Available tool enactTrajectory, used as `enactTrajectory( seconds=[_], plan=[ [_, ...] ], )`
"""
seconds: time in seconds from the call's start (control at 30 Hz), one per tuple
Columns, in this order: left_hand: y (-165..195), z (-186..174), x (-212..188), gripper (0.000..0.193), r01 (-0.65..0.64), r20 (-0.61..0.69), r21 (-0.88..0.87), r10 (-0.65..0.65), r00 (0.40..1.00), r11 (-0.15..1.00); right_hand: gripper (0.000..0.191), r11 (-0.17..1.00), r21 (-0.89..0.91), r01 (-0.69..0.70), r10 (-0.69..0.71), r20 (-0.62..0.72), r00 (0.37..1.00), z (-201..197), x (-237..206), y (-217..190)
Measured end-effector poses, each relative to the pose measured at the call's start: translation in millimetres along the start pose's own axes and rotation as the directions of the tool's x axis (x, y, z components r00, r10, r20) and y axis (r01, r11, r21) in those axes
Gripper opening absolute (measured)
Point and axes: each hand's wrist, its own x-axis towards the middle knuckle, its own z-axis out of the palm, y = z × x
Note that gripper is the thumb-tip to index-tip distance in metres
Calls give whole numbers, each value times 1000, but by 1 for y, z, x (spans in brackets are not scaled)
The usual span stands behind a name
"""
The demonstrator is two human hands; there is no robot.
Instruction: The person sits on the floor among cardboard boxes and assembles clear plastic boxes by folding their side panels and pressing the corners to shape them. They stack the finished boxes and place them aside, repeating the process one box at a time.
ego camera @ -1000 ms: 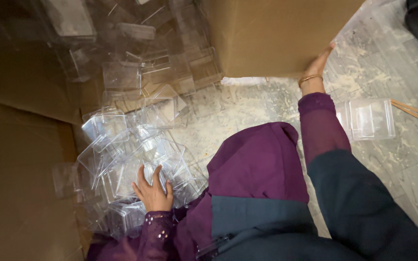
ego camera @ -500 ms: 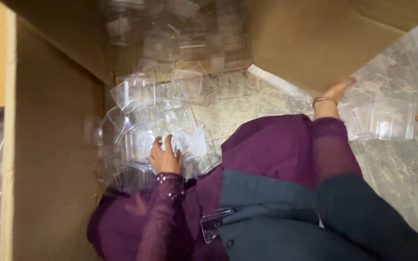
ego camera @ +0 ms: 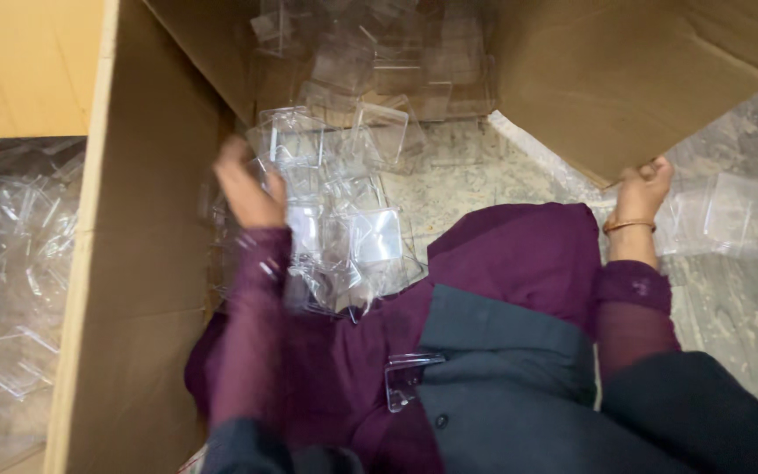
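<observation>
My left hand (ego camera: 249,189) is blurred in motion, lifted just above the left side of a heap of clear plastic containers (ego camera: 370,237) inside a large cardboard box (ego camera: 151,263). Whether it holds one of them I cannot tell. My right hand (ego camera: 644,186), with a bangle on the wrist, grips the lower edge of the box's right flap (ego camera: 607,79). A small clear plastic piece (ego camera: 405,382) lies on my dark lap, below the heap.
More clear containers (ego camera: 379,53) fill the back of the box. One clear square container (ego camera: 734,215) rests on the speckled floor (ego camera: 747,316) beyond my right hand. At far left another batch of clear containers (ego camera: 10,263) lies outside the box wall.
My left hand has come up off the heap and swung left and upward. The view has shifted right, showing more of the left box wall. My right hand keeps its hold on the flap.
</observation>
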Motion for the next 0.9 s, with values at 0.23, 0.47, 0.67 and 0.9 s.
enactTrajectory(
  seconds=[0.23,0.47,0.67,0.9],
  plan=[
    [-24,-2,178,71,278,-24,96,-277,961,956,47,972,-220,87,-89,-1,996,-6,2,-8],
    [-16,19,194,18,230,-74,275,-218,973,934,51,974,-212,78,-61,83,995,-27,-4,-22],
    [-24,18,183,11,165,-122,365,-128,984,916,46,979,-206,0,16,79,997,-24,-7,-17],
    [-31,-4,178,15,172,-98,398,-144,985,901,35,877,-467,108,-58,120,991,1,3,-13]
  ],
)
